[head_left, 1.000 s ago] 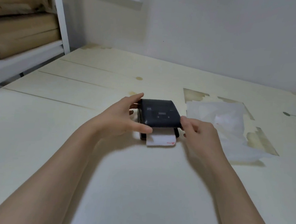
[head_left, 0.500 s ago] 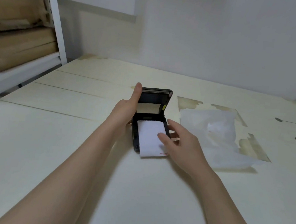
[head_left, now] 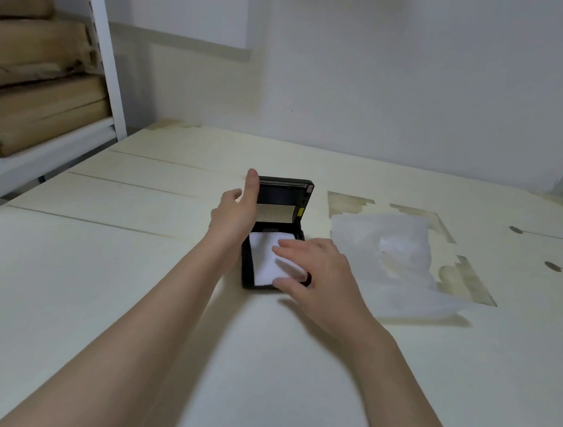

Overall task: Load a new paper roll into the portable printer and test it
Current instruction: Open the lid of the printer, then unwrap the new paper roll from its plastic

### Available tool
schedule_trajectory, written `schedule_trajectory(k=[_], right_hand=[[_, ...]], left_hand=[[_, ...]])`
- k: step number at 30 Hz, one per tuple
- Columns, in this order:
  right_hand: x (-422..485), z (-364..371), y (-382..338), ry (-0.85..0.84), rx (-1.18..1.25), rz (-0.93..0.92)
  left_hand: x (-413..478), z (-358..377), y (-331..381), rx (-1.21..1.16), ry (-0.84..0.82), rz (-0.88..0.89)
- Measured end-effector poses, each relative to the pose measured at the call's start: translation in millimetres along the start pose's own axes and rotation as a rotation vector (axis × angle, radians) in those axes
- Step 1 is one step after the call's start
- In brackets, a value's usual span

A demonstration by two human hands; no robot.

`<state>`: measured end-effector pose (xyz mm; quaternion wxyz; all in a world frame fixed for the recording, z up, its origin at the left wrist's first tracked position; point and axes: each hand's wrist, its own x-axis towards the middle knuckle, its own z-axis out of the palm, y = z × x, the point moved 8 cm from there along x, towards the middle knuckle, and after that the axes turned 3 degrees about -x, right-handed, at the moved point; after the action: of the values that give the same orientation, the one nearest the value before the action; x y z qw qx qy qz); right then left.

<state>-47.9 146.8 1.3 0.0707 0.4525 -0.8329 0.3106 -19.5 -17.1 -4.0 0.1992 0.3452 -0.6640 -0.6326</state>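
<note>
A small black portable printer [head_left: 247, 272] sits mid-table with its lid [head_left: 283, 199] raised upright. A white strip of paper [head_left: 263, 258] lies from the roll bay over the printer's front edge. My left hand [head_left: 236, 209] rests against the left side of the raised lid, fingers straight, thumb apart. My right hand [head_left: 312, 271] lies on the right part of the paper strip, fingers spread and slightly blurred; whether it pinches the paper is unclear. The roll itself is hidden under the paper and my fingers.
A crumpled sheet of thin white wrapping paper [head_left: 392, 258] lies just right of the printer. The pale wooden table [head_left: 130, 267] has patches of worn surface [head_left: 350, 202]. A white shelf post [head_left: 103, 44] with brown cardboard parcels [head_left: 32, 103] stands at far left.
The printer lid, shut one second ago, was lifted upright by my left hand. My right hand moved from the printer's right side onto the paper strip.
</note>
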Motion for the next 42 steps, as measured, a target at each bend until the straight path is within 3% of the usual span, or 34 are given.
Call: schedule_trajectory(k=[2, 5, 10, 14, 17, 19, 21, 24, 27, 31, 34, 42], right_hand=[[-1, 7, -6, -0.055, -0.118, -0.032], [-3, -9, -14, 0.105, -0.174, -0.046], [-33, -56, 13, 0.394, 0.078, 0.139], [-70, -112, 58, 0.701, 0.082, 0.313], [-107, -153, 85, 0.938, -0.113, 0.416], [-122, -159, 110, 0.904, -0.234, 0.51], [-131, -149, 139, 0.765, -0.306, 0.649], [-144, -129, 166, 0.558, -0.287, 0.809], [-149, -123, 173, 0.482, -0.262, 0.868], [-140, -127, 156, 0.524, -0.259, 0.759], [-131, -125, 150, 0.533, -0.219, 0.684], [-131, -137, 136, 0.679, 0.045, 0.557]], left_hand=[[-9, 0, 2, 0.025, 0.076, 0.002], [-20, 1, 4, 0.122, 0.205, 0.069], [-48, 21, 11, 0.263, 0.373, 0.281], [-86, 68, 31, 0.351, 0.411, 0.515], [-107, 114, 39, 0.479, 0.254, 0.661], [-115, 152, 31, 0.657, 0.006, 0.701], [-125, 186, 13, 0.789, -0.237, 0.706], [-136, 214, -9, 0.884, -0.396, 0.719], [-135, 213, -13, 0.851, -0.326, 0.754], [-125, 199, -8, 0.765, -0.219, 0.747], [-124, 198, -8, 0.813, -0.188, 0.761], [-146, 220, 22, 0.631, -0.196, 0.909]])
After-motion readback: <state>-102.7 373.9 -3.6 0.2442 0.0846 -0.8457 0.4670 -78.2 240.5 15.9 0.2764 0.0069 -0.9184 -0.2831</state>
